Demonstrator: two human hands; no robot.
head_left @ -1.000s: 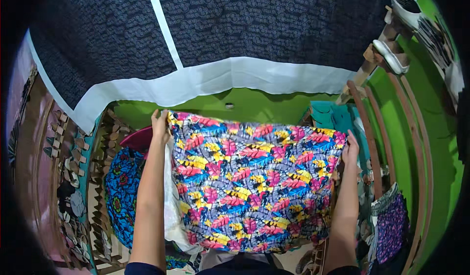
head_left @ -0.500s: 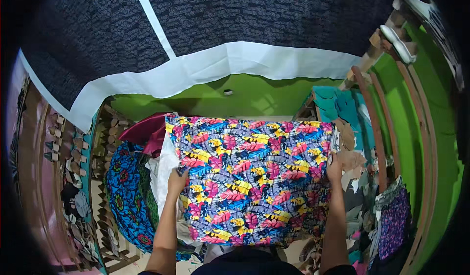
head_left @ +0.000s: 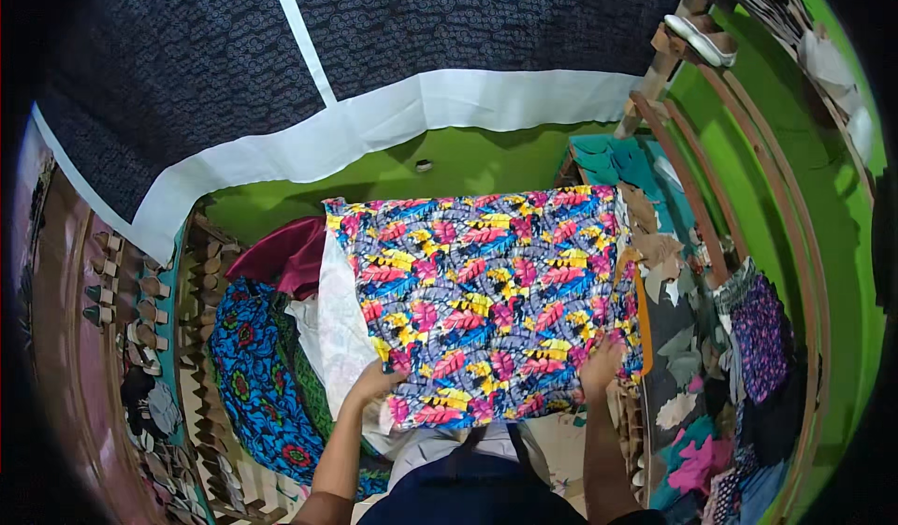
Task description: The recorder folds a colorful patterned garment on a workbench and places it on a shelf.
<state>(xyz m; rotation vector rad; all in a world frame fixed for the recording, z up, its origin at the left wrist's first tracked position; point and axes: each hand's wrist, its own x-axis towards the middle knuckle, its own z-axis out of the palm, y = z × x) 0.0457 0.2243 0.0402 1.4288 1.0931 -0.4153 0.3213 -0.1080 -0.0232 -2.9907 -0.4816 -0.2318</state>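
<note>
A wide cloth with a bright leaf print [head_left: 486, 291] lies spread out before me, its near edge just ahead of my waist. My left hand [head_left: 377, 382] grips its near left edge, fingers closed on the fabric. On the near right, my right hand [head_left: 601, 366] is closed on the same cloth, some of its fingers hidden against the print. White fabric [head_left: 339, 287] shows along the left side of the print, and an orange strip [head_left: 644, 324] borders its right side.
Left of the cloth are a maroon cloth [head_left: 290, 256] and a blue floral cloth [head_left: 248, 366], beside racks of shoe lasts [head_left: 145, 315]. At right lie teal pieces [head_left: 608, 165], grey scraps [head_left: 678, 361] and a purple cloth [head_left: 760, 338]. A white shoe [head_left: 700, 41] rests on wooden rails.
Both hands have moved nearer to me along the cloth's sides. The near edge of the print now lies farther from my body, and the orange strip has come into sight. The view has shifted somewhat.
</note>
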